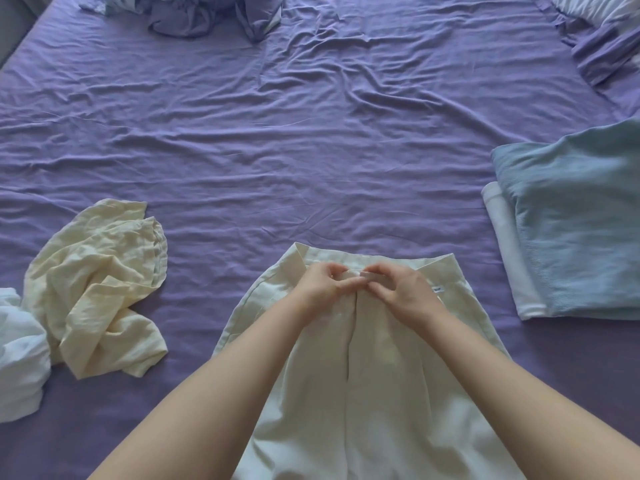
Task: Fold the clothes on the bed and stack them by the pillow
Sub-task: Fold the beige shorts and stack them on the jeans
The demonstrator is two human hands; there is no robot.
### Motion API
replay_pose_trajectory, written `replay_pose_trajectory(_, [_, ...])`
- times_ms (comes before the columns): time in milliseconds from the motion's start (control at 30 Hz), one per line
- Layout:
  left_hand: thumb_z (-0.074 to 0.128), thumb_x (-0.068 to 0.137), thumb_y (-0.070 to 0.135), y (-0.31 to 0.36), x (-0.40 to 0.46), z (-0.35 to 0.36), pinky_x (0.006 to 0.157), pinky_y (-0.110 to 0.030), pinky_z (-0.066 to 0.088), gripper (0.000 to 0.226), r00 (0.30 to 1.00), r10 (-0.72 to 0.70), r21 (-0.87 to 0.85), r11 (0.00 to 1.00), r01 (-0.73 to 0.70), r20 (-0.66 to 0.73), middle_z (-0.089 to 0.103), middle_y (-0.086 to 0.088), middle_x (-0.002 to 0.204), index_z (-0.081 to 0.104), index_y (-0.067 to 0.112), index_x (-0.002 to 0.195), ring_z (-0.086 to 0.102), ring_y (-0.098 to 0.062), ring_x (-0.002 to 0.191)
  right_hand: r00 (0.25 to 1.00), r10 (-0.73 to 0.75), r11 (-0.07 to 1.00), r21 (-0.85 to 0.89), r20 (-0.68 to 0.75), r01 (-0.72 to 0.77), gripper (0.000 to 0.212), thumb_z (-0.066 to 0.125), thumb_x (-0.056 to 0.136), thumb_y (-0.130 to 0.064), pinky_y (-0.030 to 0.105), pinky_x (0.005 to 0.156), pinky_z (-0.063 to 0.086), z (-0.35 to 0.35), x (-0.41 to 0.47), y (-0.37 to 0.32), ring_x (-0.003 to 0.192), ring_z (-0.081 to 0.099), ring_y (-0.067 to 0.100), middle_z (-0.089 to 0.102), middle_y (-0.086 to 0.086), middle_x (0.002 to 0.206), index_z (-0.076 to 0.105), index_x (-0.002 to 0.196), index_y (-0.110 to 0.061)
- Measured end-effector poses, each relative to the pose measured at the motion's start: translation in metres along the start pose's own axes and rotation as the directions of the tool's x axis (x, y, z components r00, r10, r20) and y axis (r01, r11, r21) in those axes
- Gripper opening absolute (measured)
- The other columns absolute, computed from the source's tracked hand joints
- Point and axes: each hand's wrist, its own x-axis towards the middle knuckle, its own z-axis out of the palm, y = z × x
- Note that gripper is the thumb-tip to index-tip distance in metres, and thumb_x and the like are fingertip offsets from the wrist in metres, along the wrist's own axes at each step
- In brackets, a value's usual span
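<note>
Two hands, left hand (320, 284), right hand (401, 291), pinch cream trousers (381, 393) waistband.

Wrinkled purple sheet (311, 140) covers the bed, daylit.

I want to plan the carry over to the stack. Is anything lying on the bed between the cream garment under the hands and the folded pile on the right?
Nothing visible: only bare purple sheet separates the cream garment from the folded pile.

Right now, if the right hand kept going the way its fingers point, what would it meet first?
The right hand points left across the cream trousers' waistband, so it would almost at once meet the left hand, whose fingertips already seem to touch it.
</note>
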Motion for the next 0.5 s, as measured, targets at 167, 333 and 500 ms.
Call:
replay_pose_trajectory(167, [0.069,0.083,0.037,0.0010,0.0023,0.0061,0.047,-0.023,0.037,0.040,1.000,-0.008,0.032,0.999,0.008,-0.007,0.062,-0.001,0.088,0.065,0.009,0.111,0.053,-0.010,0.065,1.000,-0.019,1.000,0.008,0.003,0.019,0.029,0.065,0.086,-0.018,0.025,0.092,0.041,-0.0038,-0.0014,0.0072,0.109,0.057,0.017,0.066,0.000,0.113,0.064,0.115,-0.017])
replay_pose_trajectory(333, [0.069,0.084,0.034,0.0027,0.0061,0.0080,0.042,-0.015,0.035,0.017,0.999,-0.038,-0.040,0.999,0.037,-0.037,0.059,0.010,0.068,0.069,0.018,0.091,0.050,-0.002,0.052,0.995,-0.097,0.994,-0.044,-0.020,0.096,0.032,0.062,0.086,-0.009,0.010,0.084,0.031,-0.0027,0.0000,0.0079,0.111,0.055,0.020,0.063,0.006,0.116,0.060,0.118,-0.009])
replay_pose_trajectory(500, [0.066,0.086,0.028,0.0085,0.0021,0.0046,0.059,-0.021,0.035,0.013,0.996,-0.044,-0.146,0.988,0.055,0.073,0.064,-0.001,0.084,0.071,0.017,0.092,0.053,-0.014,0.074,0.997,-0.064,0.996,0.064,-0.038,0.066,0.028,0.065,0.084,-0.011,0.014,0.080,0.035,-0.0085,-0.0025,0.0095,0.102,0.056,0.013,0.064,-0.002,0.109,0.061,0.112,-0.016])
